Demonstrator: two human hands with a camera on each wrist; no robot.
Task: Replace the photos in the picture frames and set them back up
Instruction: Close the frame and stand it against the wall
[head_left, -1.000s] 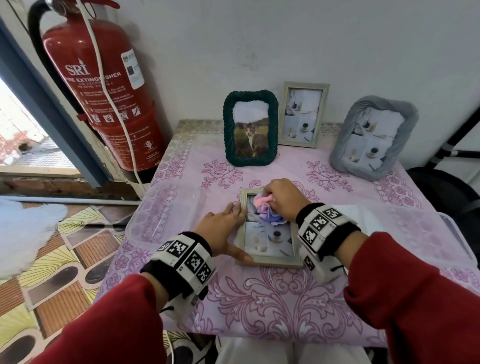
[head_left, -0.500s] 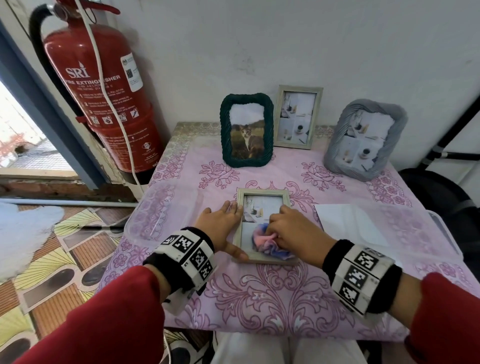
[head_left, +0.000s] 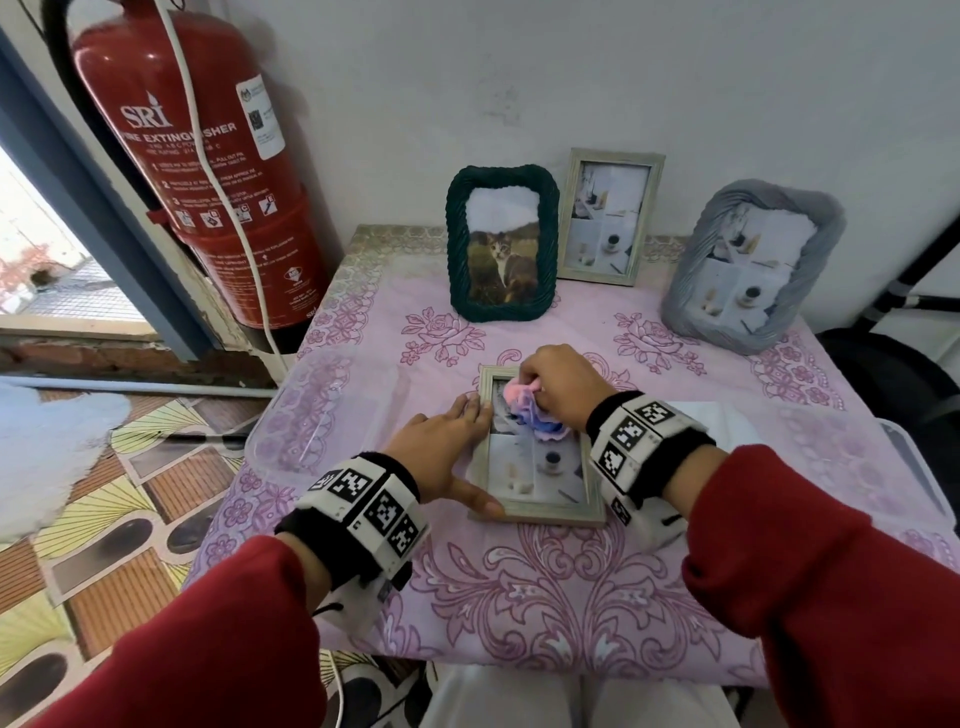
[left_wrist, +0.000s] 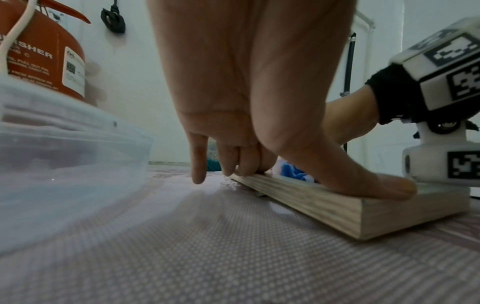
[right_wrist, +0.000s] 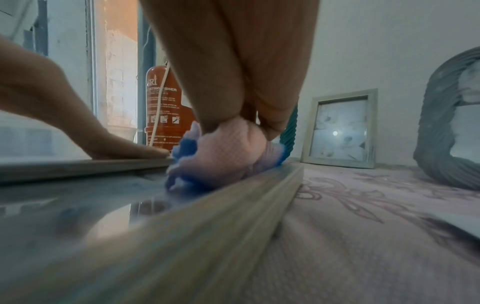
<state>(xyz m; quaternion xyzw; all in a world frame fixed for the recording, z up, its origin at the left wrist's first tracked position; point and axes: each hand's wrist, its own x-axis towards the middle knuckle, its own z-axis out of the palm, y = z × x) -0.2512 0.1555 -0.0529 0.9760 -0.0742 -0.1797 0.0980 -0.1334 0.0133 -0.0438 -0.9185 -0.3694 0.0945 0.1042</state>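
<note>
A light wooden picture frame (head_left: 540, 512) lies flat, glass up, in the middle of the pink tablecloth (head_left: 545, 587). My left hand (head_left: 441, 452) rests on its left rail with straight fingers, thumb along the near corner (left_wrist: 363, 185). My right hand (head_left: 558, 384) grips a bunched pink and blue cloth (head_left: 524, 410) and presses it on the far end of the glass (right_wrist: 228, 156). Against the wall stand a dark green frame with a cat photo (head_left: 501, 244), a light wooden frame (head_left: 608, 218) and a grey frame (head_left: 753, 265).
A clear plastic container (head_left: 322, 415) sits just left of my left hand, and another with white paper (head_left: 727, 431) lies at the right. A red fire extinguisher (head_left: 197, 171) stands beside the table's far left corner.
My right hand slid the cloth down to the near end of the glass, then back up to the far end. My left hand stayed on the frame's left rail.
</note>
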